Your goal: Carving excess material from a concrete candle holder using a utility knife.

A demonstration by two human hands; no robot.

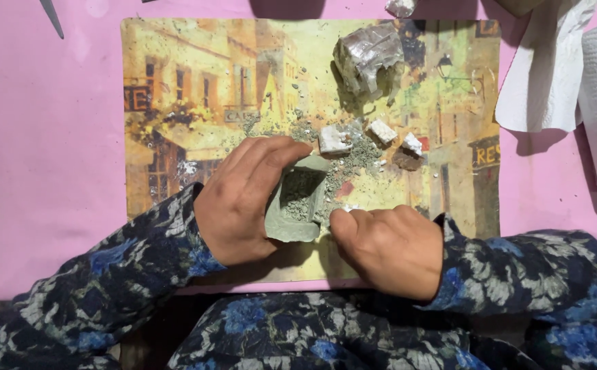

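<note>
My left hand (240, 199) curls around a grey-green lump of clay (297, 205) shaped like a hollow cup with crumbs inside. My right hand (387, 247) rests just right of it, thumb touching the cup's lower right edge. Both hands lie on a placemat (175, 89) printed with a street scene. Grey crumbs and dust (353, 161) spread above the cup. Three small white chunks (335, 139) lie among the crumbs. A larger grey-white rough block (369, 58) sits further up the mat.
The placemat lies on a pink tabletop (45, 171). White paper towels (572, 75) lie at the upper right. A grey blade tip (52, 17) shows at the upper left. Another small pale chunk (401, 7) sits at the top edge.
</note>
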